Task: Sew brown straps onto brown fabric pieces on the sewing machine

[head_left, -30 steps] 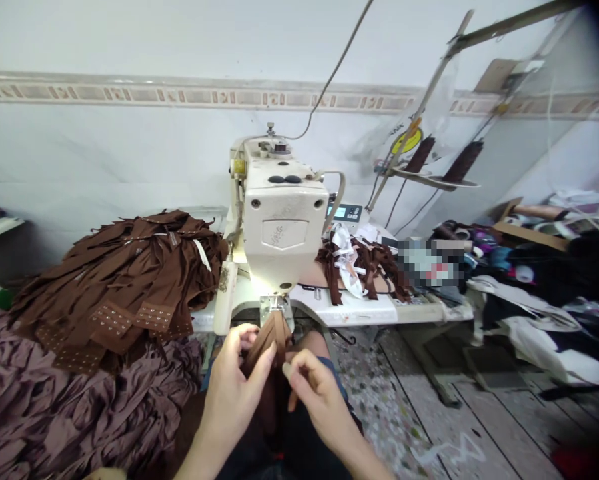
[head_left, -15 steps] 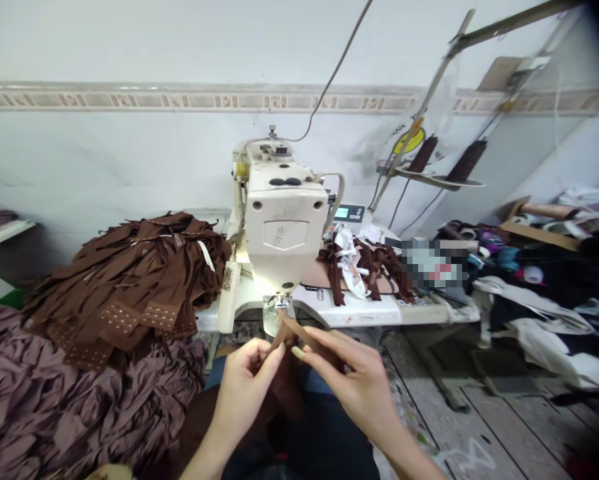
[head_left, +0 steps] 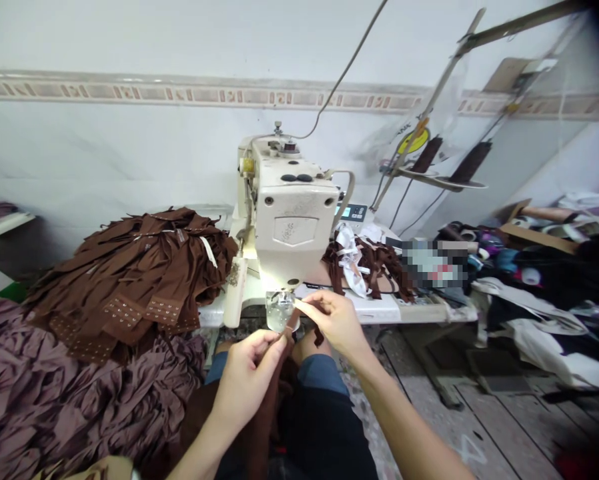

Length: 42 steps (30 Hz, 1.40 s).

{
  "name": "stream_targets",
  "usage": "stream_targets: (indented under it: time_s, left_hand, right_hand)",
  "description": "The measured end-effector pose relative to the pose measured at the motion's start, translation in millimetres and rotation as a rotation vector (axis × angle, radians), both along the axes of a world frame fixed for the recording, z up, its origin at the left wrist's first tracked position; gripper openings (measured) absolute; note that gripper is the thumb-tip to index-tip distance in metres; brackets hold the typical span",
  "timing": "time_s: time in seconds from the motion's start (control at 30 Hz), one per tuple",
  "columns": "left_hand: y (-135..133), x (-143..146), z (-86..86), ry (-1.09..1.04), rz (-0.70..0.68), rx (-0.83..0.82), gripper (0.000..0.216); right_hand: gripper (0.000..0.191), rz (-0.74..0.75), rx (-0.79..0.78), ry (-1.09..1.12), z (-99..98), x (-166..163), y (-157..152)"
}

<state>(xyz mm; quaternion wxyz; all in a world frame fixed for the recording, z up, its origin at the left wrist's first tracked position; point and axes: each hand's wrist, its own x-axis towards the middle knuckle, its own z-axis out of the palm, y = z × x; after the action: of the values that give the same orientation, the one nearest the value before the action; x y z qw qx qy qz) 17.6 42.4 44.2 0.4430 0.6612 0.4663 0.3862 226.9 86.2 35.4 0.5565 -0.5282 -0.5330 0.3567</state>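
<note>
Both my hands pinch a narrow brown fabric strap (head_left: 291,323) just in front of the sewing machine (head_left: 295,227). My left hand (head_left: 249,370) grips it lower down, and the rest of the brown cloth hangs from there over my lap. Closer to the machine's needle plate (head_left: 281,312), my right hand (head_left: 332,323) holds the upper end between thumb and fingers. A short dark brown end dangles below the right fingers. Whether the strap touches the plate, I cannot tell.
Left of the machine lies a heap of brown straps (head_left: 154,267) with metal hooks or eyes. Mauve fabric (head_left: 104,413) is piled below it. Brown and white scraps (head_left: 352,260) lie on the right of the machine table (head_left: 379,308). Thread cones (head_left: 472,162) stand on a rack.
My right hand has moved up and away from the left, toward the needle plate, stretching the strap between them. The left hand stays nearly in place. The view has shifted slightly.
</note>
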Motion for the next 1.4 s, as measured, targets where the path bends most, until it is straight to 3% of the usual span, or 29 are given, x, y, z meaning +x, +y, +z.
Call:
stream_targets:
  time_s: [0.1,0.2,0.33,0.67,0.9,1.0,1.1,1.23,1.3,1.4]
  left_hand:
    - [-0.6,-0.6,-3.8,0.196,0.182,0.381,0.023]
    - [-6.0,0.8,-9.9,0.362,0.155,0.789,0.031]
    - [-10.2,7.2,-16.8,0.553,0.098,0.964,0.041]
    - [-6.1,26.4,-18.7,0.692,0.222,0.977,0.038]
    - [0.5,31.5,-22.0,0.732,0.211,0.894,0.044]
    - [1.6,29.9,-20.7,0.662,0.188,0.862,0.047]
    - [-1.3,21.1,-20.1,0.502,0.143,0.803,0.042]
    - [-11.9,-6.1,-34.7,0.283,0.254,0.700,0.036]
    - [-19.3,-22.4,-49.7,0.243,0.220,0.624,0.028]
    - [-30.4,-43.9,-73.5,0.258,-0.027,0.442,0.020]
  right_hand:
    - [0.025,-0.021,0.033,0.018,-7.9,-1.3,17.9]
    - [0.021,-0.040,0.080,-0.014,-11.6,-0.5,30.7]
    - [0.017,-0.034,0.135,-0.112,-12.9,1.5,44.3]
    - [0.009,0.011,0.149,-0.176,-11.1,1.7,71.8]
    - [0.009,-0.007,0.122,-0.142,-9.0,0.6,83.1]
    - [0.013,-0.008,0.087,-0.090,-12.0,0.0,82.8]
    - [0.029,-0.005,0.043,-0.018,-18.4,0.1,71.2]
    - [0.045,-0.055,-0.019,0.075,-37.5,0.7,31.0]
    - [0.049,0.069,-0.112,0.129,-49.2,2.3,4.5]
    - [0.048,0.456,-0.321,0.157,-57.9,11.7,-29.9]
